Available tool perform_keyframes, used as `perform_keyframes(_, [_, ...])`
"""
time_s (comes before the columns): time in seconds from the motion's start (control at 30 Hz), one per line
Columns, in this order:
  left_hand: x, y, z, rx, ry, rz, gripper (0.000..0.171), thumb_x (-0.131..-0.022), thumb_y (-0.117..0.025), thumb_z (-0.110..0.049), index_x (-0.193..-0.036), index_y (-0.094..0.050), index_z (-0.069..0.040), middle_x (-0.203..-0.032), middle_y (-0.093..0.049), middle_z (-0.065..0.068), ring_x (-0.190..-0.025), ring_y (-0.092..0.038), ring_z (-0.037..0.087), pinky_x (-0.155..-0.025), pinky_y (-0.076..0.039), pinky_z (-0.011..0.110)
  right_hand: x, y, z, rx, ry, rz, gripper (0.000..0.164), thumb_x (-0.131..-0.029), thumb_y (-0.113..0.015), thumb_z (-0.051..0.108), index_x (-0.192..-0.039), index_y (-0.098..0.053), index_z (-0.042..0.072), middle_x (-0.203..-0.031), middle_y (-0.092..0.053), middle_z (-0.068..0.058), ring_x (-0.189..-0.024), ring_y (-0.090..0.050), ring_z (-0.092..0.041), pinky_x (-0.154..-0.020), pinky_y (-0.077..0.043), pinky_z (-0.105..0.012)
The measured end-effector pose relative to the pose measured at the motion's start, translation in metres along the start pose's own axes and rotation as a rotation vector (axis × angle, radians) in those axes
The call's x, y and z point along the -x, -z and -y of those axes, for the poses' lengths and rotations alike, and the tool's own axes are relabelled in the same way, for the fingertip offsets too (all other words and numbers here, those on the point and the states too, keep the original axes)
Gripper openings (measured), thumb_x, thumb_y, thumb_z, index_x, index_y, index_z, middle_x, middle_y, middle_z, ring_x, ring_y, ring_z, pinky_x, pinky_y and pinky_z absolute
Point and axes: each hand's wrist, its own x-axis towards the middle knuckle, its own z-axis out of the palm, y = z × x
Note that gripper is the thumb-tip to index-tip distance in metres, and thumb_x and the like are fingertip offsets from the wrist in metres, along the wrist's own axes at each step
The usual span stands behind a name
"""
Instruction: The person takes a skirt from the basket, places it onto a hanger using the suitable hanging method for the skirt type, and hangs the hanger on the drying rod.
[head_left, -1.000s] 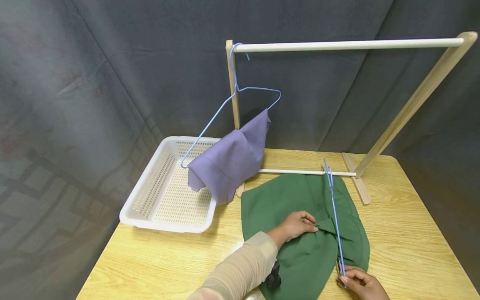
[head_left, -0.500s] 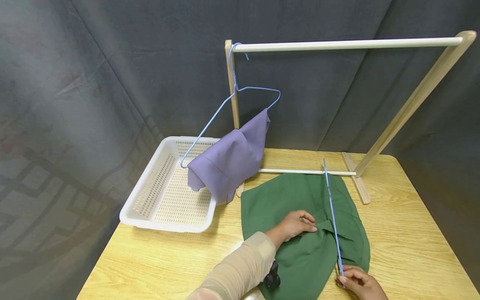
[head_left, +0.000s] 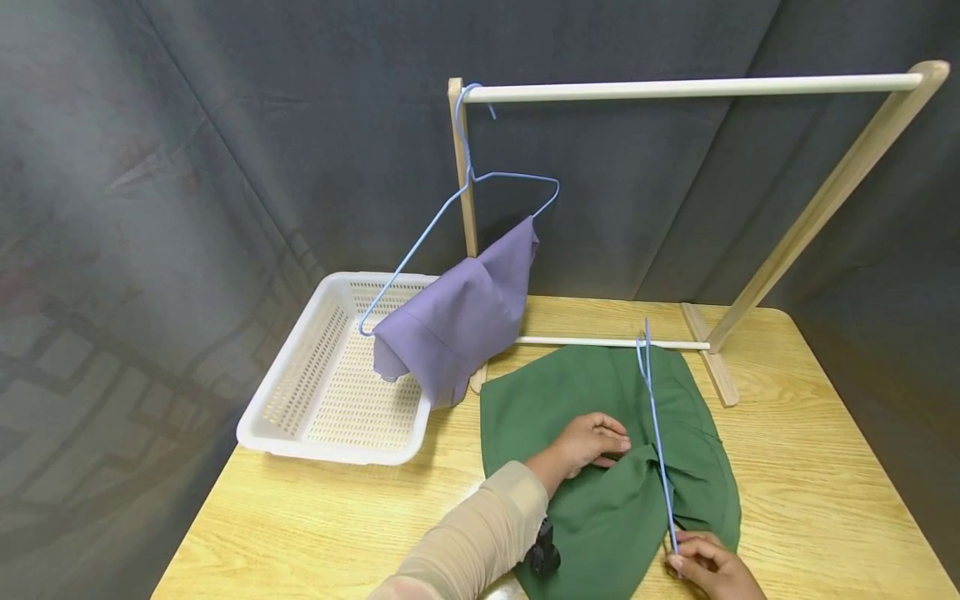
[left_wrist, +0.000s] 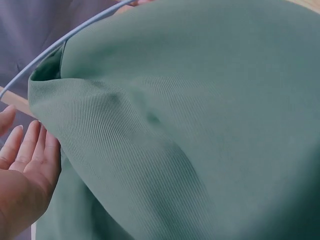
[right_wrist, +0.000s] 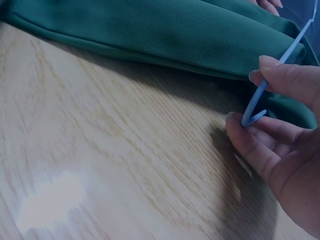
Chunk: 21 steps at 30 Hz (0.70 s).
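Observation:
A green cloth (head_left: 551,392) lies spread and creased on the table in front of the rack. Over its right part a blue wire hanger (head_left: 655,421) stands on edge. My right hand (head_left: 711,565) pinches the near end of this hanger; in the right wrist view the thumb and fingers touch the blue wire (right_wrist: 259,95). By the fold in the middle of the cloth is my left hand (head_left: 588,446). Seen from the left wrist, the left hand (left_wrist: 32,175) has its fingers extended beside the cloth's raised edge, with nothing held between them.
A wooden rack with a white top bar (head_left: 690,87) stands at the back. On its left end hangs another blue hanger (head_left: 420,242) with a purple cloth (head_left: 472,317) draped on it. A white perforated basket (head_left: 258,425) sits at the left, partly behind that cloth.
My left hand has let go of the pinched fold and drawn slightly back. The hanger has turned about its length and shifted left, with my right hand still on its near end.

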Motion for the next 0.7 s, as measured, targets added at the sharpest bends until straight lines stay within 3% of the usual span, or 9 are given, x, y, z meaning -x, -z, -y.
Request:
perform_keyframes(0.1, [-0.001,-0.002,0.0,0.026,-0.012,0.001,0.021,-0.079,-0.061,-0.006,-0.098,-0.057,0.0,-0.081,-0.062,0.003,-0.071,-0.059,0.015,-0.06,-0.049,0.03,0.0,0.0,0.002,-0.014,-0.023,0.023,0.003,-0.073,-0.06,-0.005,-0.074,-0.057,-0.006,-0.088,-0.05,0.004,-0.082,-0.046,0.007,-0.071,-0.044,-0.016])
perform_keyframes(0.27, [-0.004,-0.005,-0.001,0.107,0.0,-0.02,0.018,-0.078,-0.062,-0.006,-0.095,-0.057,-0.002,-0.078,-0.061,0.004,-0.071,-0.059,0.017,-0.061,-0.05,0.032,-0.002,0.0,0.004,-0.029,-0.096,0.091,0.022,-0.075,-0.063,0.01,-0.078,-0.055,-0.01,-0.092,-0.047,-0.002,-0.081,-0.044,0.008,-0.071,-0.045,-0.022])
perform_keyframes(0.47, [-0.004,-0.009,-0.008,0.182,-0.004,-0.014,0.02,-0.079,-0.061,-0.004,-0.098,-0.057,0.0,-0.081,-0.061,0.005,-0.076,-0.061,0.023,-0.062,-0.05,0.032,-0.001,-0.001,0.003,-0.037,-0.053,0.122,0.021,-0.076,-0.062,0.008,-0.077,-0.054,-0.011,-0.09,-0.044,0.002,-0.081,-0.043,0.006,-0.064,-0.046,-0.023])
perform_keyframes(0.7, [0.0,-0.017,-0.012,0.205,0.007,-0.011,0.023,-0.08,-0.059,-0.004,-0.103,-0.056,-0.006,-0.084,-0.062,0.008,-0.074,-0.06,0.023,-0.061,-0.051,0.033,-0.002,-0.004,0.006,0.009,-0.072,0.189,0.017,-0.079,-0.06,0.01,-0.079,-0.055,-0.007,-0.081,-0.035,-0.008,-0.063,-0.041,-0.011,-0.056,-0.04,-0.026])
